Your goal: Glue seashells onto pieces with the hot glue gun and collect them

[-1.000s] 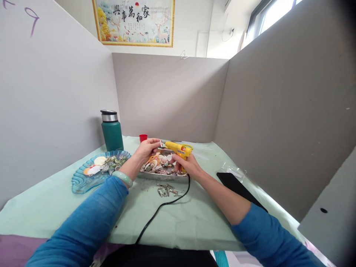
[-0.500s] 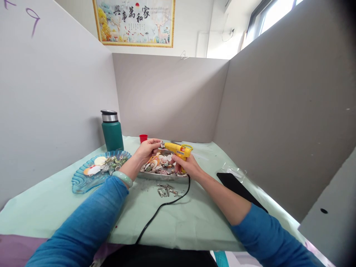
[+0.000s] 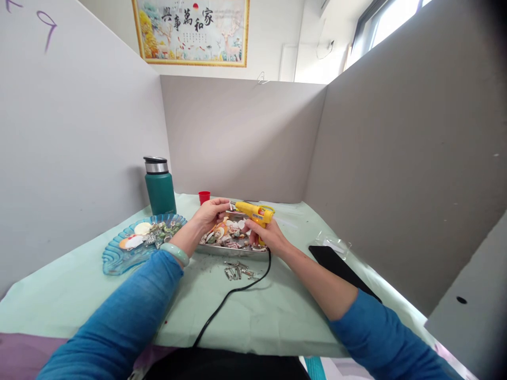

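Fingers of the right hand [image 3: 266, 235] curl around a glue gun [image 3: 253, 211].

Looks forward and down from head height, near above the table [image 3: 301, 316], facing the panel [image 3: 241, 137] at 12 o'clock, poster [image 3: 194, 34] beyond at 11.
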Demonstrator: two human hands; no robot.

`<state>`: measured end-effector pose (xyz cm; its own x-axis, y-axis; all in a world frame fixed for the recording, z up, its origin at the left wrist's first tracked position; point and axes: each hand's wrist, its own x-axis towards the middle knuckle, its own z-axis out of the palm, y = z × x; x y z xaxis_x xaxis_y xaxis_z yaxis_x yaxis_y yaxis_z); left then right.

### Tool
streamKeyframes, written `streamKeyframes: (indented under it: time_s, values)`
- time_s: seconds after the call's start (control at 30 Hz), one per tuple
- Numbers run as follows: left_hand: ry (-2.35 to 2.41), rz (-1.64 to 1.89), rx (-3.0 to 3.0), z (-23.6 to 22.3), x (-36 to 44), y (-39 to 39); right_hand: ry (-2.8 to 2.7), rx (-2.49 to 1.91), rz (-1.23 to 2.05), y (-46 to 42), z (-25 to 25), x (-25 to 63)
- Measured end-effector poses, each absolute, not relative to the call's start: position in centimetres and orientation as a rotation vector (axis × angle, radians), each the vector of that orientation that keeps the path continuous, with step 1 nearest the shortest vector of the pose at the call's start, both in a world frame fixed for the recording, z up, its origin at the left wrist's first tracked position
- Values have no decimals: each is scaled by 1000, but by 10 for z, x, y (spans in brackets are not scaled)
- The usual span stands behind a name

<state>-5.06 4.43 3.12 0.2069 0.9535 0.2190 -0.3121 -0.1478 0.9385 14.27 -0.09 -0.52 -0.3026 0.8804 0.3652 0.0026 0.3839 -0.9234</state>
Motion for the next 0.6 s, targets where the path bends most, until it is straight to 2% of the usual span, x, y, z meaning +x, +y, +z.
streamKeyframes:
  time_s: [0.6]
  values:
    - [666,1244,1229,34,-52,41,-1639,-768,1078,-2,-5,144]
